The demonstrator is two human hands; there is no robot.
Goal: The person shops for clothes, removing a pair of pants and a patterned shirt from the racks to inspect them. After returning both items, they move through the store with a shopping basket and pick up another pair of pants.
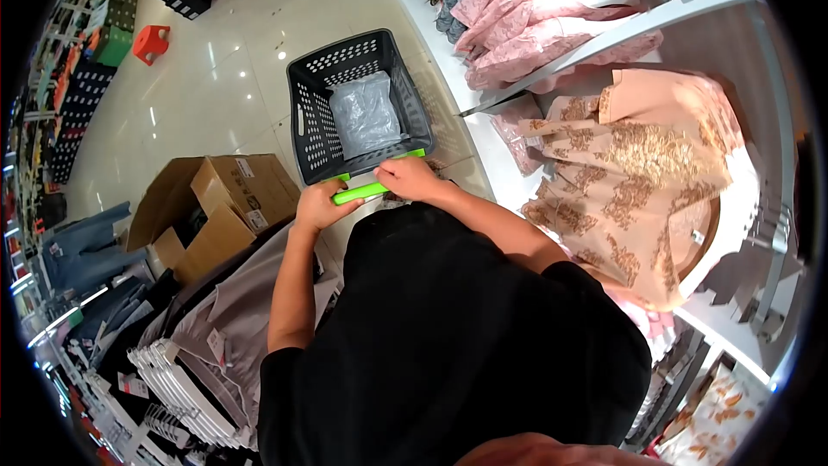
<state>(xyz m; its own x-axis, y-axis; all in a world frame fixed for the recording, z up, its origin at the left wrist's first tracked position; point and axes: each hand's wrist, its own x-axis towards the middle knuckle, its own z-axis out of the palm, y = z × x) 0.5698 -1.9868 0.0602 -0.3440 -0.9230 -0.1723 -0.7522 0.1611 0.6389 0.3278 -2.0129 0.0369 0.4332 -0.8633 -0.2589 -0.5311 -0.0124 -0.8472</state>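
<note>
A dark grey perforated basket (306, 91) stands on the tiled floor in front of me. Inside it lies a grey plastic package (366, 112). The basket has a bright green handle (360, 193) on the side nearest my body. My left hand (321, 204) is closed around the handle's left end. Further right along the same handle, my right hand (409, 178) is closed around it.
An open cardboard box (246, 185) stands left of the basket, near hanging grey trousers (250, 293). Pink garments (535, 17) hang on a rack at the right, above a peach embroidered garment (647, 155). A red stool (151, 45) is at the upper left.
</note>
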